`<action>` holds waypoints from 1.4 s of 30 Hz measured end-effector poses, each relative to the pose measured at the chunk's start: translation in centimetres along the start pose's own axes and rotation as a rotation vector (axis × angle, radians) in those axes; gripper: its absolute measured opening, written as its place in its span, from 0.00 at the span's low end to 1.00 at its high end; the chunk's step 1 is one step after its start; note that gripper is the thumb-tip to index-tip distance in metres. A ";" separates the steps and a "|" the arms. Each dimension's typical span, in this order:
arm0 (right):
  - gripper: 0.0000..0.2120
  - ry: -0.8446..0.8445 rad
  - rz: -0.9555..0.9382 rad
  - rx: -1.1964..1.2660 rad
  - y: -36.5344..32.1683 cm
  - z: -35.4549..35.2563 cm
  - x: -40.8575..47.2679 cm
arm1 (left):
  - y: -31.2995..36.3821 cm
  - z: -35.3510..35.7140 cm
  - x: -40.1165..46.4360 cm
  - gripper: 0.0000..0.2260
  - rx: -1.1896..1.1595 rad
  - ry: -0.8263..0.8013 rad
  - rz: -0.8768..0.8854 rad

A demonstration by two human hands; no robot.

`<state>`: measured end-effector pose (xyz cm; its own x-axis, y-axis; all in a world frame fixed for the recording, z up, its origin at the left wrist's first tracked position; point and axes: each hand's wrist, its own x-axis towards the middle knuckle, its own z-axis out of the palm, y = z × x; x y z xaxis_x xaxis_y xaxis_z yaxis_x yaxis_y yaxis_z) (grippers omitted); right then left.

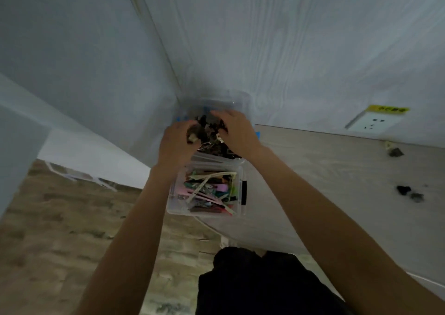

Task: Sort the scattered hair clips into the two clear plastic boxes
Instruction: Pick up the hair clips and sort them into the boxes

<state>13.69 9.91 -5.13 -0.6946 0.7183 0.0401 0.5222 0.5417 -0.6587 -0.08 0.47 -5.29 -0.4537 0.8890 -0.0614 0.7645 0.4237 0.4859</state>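
While your left hand (177, 143) is gripping a brownish clip (192, 135), your right hand (237, 131) is resting curled on dark clips (212, 131) in the far box (243, 100) at the bench (337, 182) corner.

The hands (207, 134) hide most of the far box (243, 100).

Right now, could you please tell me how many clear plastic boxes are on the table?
2: the near box holds colourful clips; the far box, by the wall corner, holds dark clips, partly hidden by both hands.
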 end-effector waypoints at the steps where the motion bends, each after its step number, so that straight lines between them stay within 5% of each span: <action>1: 0.22 0.030 0.016 -0.055 0.6 0.1 -0.5 | -0.7 0.0 -0.2 0.20 0.005 -0.006 0.002; 8: 0.34 -0.096 0.152 -0.404 2.5 3.4 -3.1 | -3.0 1.8 -1.4 0.26 -0.079 -0.012 -0.098; 20: 0.27 -0.303 -0.099 -0.459 -2.8 7.1 3.4 | -3.9 2.0 -1.5 0.28 -0.233 0.035 -0.103; 30: 0.26 -0.276 -0.078 -0.589 3.5 1.6 -2.5 | -3.7 2.0 -1.5 0.22 -0.036 0.044 0.070; 36: 0.19 0.094 0.070 -0.041 3.5 -2.0 -6.8 | 0.5 1.9 -2.0 0.17 -0.094 0.226 0.313; 42: 0.18 0.442 0.352 -0.087 9.7 -7.1 -17.7 | 11.4 6.7 -3.9 0.16 -0.364 0.089 0.634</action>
<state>34.56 5.59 -6.91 -0.2080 0.9662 0.1520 0.7369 0.2570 -0.6253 13.52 3.01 -5.35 -0.0223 0.9200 0.3913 0.6988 -0.2656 0.6642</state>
